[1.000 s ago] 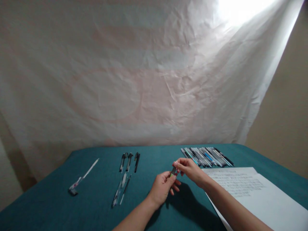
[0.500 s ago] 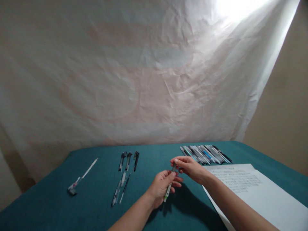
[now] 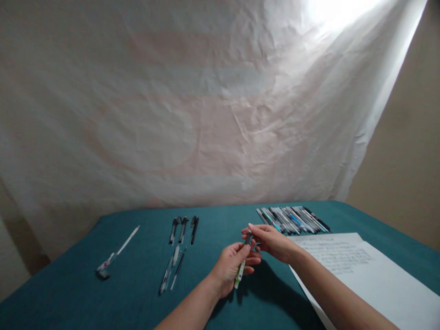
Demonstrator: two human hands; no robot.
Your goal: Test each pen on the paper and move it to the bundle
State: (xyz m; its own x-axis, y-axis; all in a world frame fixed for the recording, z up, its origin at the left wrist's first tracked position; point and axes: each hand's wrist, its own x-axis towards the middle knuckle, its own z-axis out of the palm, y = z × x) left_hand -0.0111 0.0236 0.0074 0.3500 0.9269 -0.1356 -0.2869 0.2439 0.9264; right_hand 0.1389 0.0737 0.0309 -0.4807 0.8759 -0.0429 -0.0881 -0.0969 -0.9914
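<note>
A pen (image 3: 239, 275) with a pale, green-tipped barrel and a grey upper part is held tilted above the table. My left hand (image 3: 231, 266) is closed round its middle, thumb on top and the other fingers partly spread beneath. At the grey upper end, my right hand (image 3: 270, 240) pinches the pen between thumb and fingertips. Both hands are close together, their shadow falling on the green cloth below. To their left lie several pens and pen parts (image 3: 176, 270), some of them clear, some black.
Behind my right hand lies a row of many pens (image 3: 292, 220), side by side. Written sheets of paper (image 3: 374, 284) lie at the right. A white stick-like piece with a grey end (image 3: 103, 270) rests far left on the green tablecloth (image 3: 137, 302). A pale sheet (image 3: 172, 114) hangs behind.
My right fingers have shifted slightly at the pen's upper end, and more of the grey part shows. The left hand keeps its hold in nearly the same place.
</note>
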